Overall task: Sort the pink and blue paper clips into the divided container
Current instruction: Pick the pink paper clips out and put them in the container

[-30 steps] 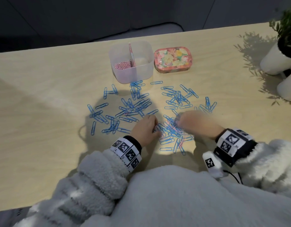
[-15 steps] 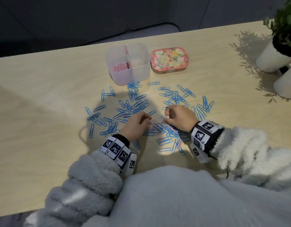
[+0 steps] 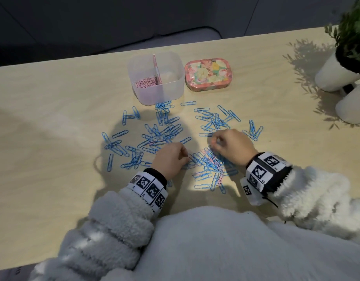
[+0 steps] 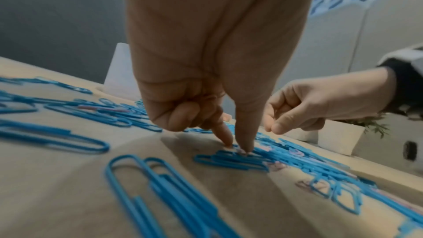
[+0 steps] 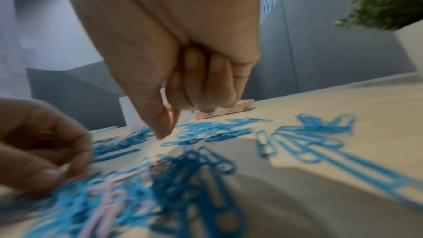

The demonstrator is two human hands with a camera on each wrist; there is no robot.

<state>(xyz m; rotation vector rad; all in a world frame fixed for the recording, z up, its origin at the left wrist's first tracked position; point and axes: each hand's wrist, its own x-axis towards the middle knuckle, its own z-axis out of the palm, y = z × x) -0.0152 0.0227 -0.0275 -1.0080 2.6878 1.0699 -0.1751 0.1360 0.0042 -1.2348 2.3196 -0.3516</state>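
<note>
A clear divided container (image 3: 160,92) stands at the back of the table, with pink clips (image 3: 145,83) in its left compartment; the right one looks bare. Blue paper clips (image 3: 165,130) lie scattered in front of it. A denser pile (image 3: 209,163) of blue clips with a few pink ones lies between my hands. My left hand (image 3: 185,157) has thumb and forefinger tips (image 4: 238,148) pressed together on a pale clip at the pile's left edge. My right hand (image 3: 214,141) hovers just above the pile's far side, fingers curled (image 5: 170,126); no clip shows between them.
A flowered tin (image 3: 207,75) sits right of the container. Two white plant pots (image 3: 335,74) (image 3: 353,104) stand at the table's right edge. Bare wood stretches to the left of the clips and along the front edge near my sleeves.
My right hand has lifted off the pile and drawn back toward its far side, fingers curling in. My left hand has stayed at the pile's left edge, fingertips coming down on a clip.
</note>
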